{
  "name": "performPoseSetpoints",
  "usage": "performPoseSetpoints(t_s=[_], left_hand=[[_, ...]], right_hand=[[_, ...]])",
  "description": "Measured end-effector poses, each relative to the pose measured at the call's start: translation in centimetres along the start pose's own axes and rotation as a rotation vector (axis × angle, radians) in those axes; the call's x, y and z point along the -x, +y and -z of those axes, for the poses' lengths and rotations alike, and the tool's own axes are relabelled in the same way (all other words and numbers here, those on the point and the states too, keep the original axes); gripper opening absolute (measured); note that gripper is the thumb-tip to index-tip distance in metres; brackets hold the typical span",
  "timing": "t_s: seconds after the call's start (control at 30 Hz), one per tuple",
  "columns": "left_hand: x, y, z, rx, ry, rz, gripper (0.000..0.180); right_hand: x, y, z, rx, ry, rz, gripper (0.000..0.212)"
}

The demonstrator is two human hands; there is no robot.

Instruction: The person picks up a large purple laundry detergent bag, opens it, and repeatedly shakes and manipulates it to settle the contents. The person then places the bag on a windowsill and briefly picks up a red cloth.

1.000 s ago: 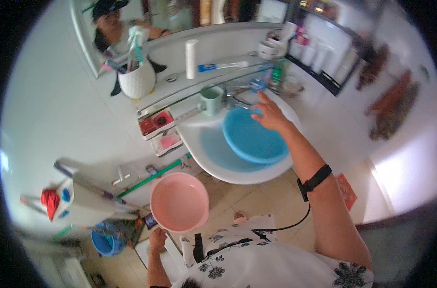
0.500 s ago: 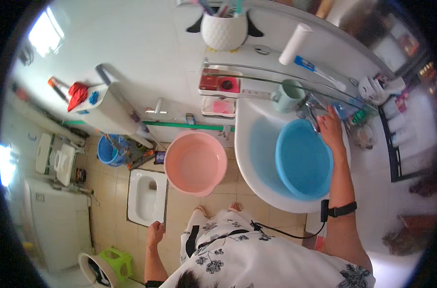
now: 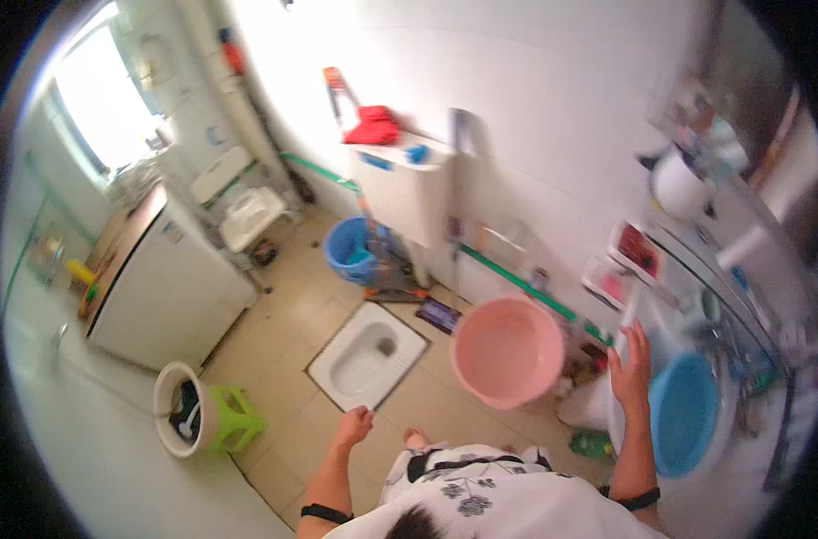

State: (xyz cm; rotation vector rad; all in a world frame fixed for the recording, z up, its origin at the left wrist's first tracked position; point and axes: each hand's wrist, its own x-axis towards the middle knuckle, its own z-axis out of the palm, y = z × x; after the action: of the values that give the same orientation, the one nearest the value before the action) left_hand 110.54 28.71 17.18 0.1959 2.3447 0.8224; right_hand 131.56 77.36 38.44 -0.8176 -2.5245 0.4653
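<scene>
My right hand (image 3: pixel 632 366) is held up beside the white sink (image 3: pixel 642 314), near its left rim, with fingers apart and nothing in them. A blue basin (image 3: pixel 684 415) sits in the sink just right of that hand. Left of the hand is a pink basin (image 3: pixel 509 350), which looks empty. My left hand (image 3: pixel 353 426) is closed with nothing visible in it. It hangs in front of the white squat toilet (image 3: pixel 368 355) set in the tiled floor.
A pale bucket (image 3: pixel 162 413) with dark cloth stands by a green stool (image 3: pixel 238 422). Farther off are a blue bucket (image 3: pixel 346 260), a white chair (image 3: pixel 252 216) and a white cabinet (image 3: pixel 171 287). A green bottle (image 3: pixel 591 444) lies below the sink.
My view has swung to the left, so the sink and basins appear farther right. My right hand has come away from the tap and the blue basin's edge to the sink's left side.
</scene>
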Motion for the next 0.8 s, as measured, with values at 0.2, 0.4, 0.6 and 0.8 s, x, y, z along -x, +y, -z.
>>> performPoseSetpoints(t_s=[0.2, 0.4, 0.6, 0.8], left_hand=[[0.3, -8.1, 6.3, 0.036, 0.242, 0.062, 0.024], [0.6, -18.8, 9.5, 0.247, 0.343, 0.243, 0.019], [1.8, -24.4, 9.8, 0.322, 0.464, 0.206, 0.014], [0.9, -25.4, 12.1, 0.587, 0.456, 0.252, 0.012]], right_hand=[[-3.6, -9.8, -7.1, -0.063, -0.124, 0.139, 0.044], [-6.0, -18.6, -13.2, -0.111, -0.221, 0.257, 0.043], [-8.9, -23.7, -17.0, -0.085, -0.321, 0.395, 0.041], [-15.1, -26.2, -20.7, -0.092, -0.205, 0.436, 0.038]])
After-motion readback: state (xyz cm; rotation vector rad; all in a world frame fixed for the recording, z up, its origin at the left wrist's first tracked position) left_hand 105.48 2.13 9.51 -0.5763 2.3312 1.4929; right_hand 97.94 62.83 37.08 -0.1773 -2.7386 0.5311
